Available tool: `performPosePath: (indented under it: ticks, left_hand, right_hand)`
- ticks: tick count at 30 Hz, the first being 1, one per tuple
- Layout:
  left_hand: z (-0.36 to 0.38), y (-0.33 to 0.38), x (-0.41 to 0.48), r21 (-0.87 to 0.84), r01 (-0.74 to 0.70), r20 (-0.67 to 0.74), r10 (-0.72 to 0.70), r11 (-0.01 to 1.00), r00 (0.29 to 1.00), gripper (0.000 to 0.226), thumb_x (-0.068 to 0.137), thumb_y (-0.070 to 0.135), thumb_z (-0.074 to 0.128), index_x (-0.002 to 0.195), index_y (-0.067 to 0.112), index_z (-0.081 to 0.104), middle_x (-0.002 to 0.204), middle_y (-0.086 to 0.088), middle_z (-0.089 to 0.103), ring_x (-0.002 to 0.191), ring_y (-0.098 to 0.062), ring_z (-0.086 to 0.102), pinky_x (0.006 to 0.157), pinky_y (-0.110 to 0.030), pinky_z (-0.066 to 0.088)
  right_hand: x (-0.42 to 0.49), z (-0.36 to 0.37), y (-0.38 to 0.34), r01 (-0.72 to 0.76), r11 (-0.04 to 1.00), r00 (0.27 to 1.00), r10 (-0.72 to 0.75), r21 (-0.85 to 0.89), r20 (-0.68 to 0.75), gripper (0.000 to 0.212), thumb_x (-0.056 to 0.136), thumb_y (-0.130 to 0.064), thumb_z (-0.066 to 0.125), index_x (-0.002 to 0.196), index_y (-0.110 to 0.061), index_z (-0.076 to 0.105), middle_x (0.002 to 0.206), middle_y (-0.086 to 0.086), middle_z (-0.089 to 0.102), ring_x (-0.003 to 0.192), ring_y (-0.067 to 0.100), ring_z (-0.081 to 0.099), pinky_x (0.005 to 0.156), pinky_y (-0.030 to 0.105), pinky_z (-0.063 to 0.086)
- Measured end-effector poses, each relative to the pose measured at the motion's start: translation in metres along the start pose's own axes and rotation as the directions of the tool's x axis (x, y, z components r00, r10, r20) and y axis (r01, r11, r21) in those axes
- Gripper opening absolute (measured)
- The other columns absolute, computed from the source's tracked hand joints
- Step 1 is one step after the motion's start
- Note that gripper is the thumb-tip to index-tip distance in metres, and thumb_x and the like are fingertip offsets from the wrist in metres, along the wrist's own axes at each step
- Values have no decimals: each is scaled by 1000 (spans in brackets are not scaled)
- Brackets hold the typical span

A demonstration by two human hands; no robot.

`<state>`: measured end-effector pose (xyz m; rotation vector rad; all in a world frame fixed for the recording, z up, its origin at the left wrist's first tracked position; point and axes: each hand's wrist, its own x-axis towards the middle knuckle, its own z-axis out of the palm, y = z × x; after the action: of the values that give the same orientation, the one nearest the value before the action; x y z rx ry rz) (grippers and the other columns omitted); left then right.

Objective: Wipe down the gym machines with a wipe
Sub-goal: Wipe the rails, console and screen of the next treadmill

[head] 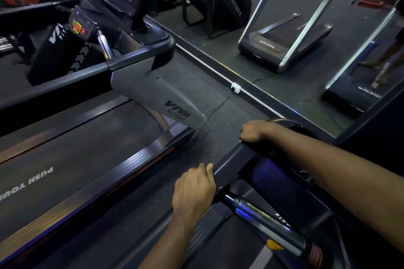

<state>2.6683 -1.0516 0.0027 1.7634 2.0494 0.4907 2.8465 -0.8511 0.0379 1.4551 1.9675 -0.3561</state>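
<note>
Dark rubber floor (pixel 209 137) ran between two treadmills, and a mirror (pixel 306 94) along the far wall reflected further machines. A white socket (pixel 236 88) sat at the foot of the mirror, with a thin cable (pixel 218 105) trailing from it across the floor.

The left treadmill (pixel 153 91) stood to the left. It had a grey side panel marked VIVA FITNESS, a belt (pixel 76 150) printed with white lettering, and a control panel (pixel 82 25) with red and green buttons.

The near treadmill (pixel 277 183) occupied the lower right. Both hands were on its dark handrail (pixel 236 164). The left hand (pixel 194 185) gripped the lower stretch of the rail, with its fingers wrapped round the outer edge and its thumb lying on top. The right hand (pixel 255 131) was curled tight over the upper end of the same rail, with the forearm stretched across the console. The two hands were apart along the rail.

Whether a wipe lay under either palm could not be told.

A chrome bar (pixel 262 223) ran below the left hand, just beside the wrist.
</note>
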Motion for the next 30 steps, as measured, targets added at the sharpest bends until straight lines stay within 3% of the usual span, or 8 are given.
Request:
performPosePath:
  ticks: [6, 12, 15, 18, 23, 25, 28, 30]
  left_hand:
    - [-1, 0, -1, 0, 7, -3, -7, 1000, 1000, 48, 108, 45, 20, 93, 21, 60, 76, 3, 63, 69, -17, 61, 69, -39, 51]
    - [-3, 2, -3, 0, 7, -20, -7, 1000, 1000, 48, 109, 43, 21, 95, 22, 61, 76, 4, 64, 69, -15, 61, 67, -36, 49]
    - [-6, 4, -5, -14, 11, -41, -12, 1000, 999, 44, 109, 38, 22, 95, 19, 59, 77, 1, 64, 69, -19, 62, 66, -38, 50]
    - [-8, 5, -7, -35, 9, -74, -11, 999, 997, 31, 107, 29, 26, 94, 18, 52, 76, -2, 64, 69, -23, 63, 65, -41, 52]
    - [-16, 1, -14, -81, 34, -65, -39, 996, 997, 17, 96, 8, 37, 99, 11, 53, 87, -10, 66, 80, -33, 64, 68, -40, 46]
    - [-22, -11, -16, -80, 61, -21, -63, 995, 998, 18, 96, 11, 38, 98, 10, 57, 89, -10, 67, 82, -31, 66, 73, -41, 53]
    - [-32, -35, -24, -10, 71, 66, -70, 997, 995, 28, 103, 22, 36, 97, 11, 61, 88, -6, 67, 79, -24, 65, 77, -42, 56]
    - [-36, -48, -33, -4, 83, 89, -82, 997, 993, 34, 105, 27, 34, 92, 10, 61, 93, -10, 69, 84, -28, 66, 77, -40, 53]
  right_hand:
    - [3, -16, 32, -189, 982, 982, 187, -27, -37, 50, 98, -34, 36, 136, -11, 60, 148, 14, 53, 129, 31, 55, 106, 38, 46]
    - [-24, 6, -27, 80, 994, 997, -80, -74, 9, 68, 106, -58, 24, 142, -9, 54, 152, 17, 47, 140, 32, 46, 113, 40, 35]
    - [-25, -4, -11, 26, 997, 999, -28, 78, 24, 77, 103, -65, 16, 152, -11, 43, 160, 16, 35, 148, 31, 33, 121, 41, 25]
    - [-33, -10, -13, -44, 999, 999, 44, -10, -1, 77, 104, -63, 10, 154, -13, 40, 163, 14, 31, 151, 30, 27, 122, 42, 20]
    - [-59, 15, -74, 208, 976, 976, -212, 70, 53, 76, 104, -63, 18, 147, -7, 48, 155, 17, 42, 144, 31, 40, 117, 40, 29]
    - [-58, 13, -75, 175, 976, 980, -185, 127, 72, 73, 105, -60, 20, 149, -7, 45, 158, 16, 39, 146, 30, 37, 118, 39, 26]
    - [-54, 9, -83, 88, 995, 994, -90, 44, 66, 74, 105, -61, 19, 151, -9, 44, 160, 16, 35, 147, 32, 34, 119, 42, 26]
    - [-56, 14, -104, 102, 994, 988, -104, 31, 114, 73, 103, -64, 25, 146, -11, 50, 156, 14, 43, 142, 31, 43, 114, 38, 33]
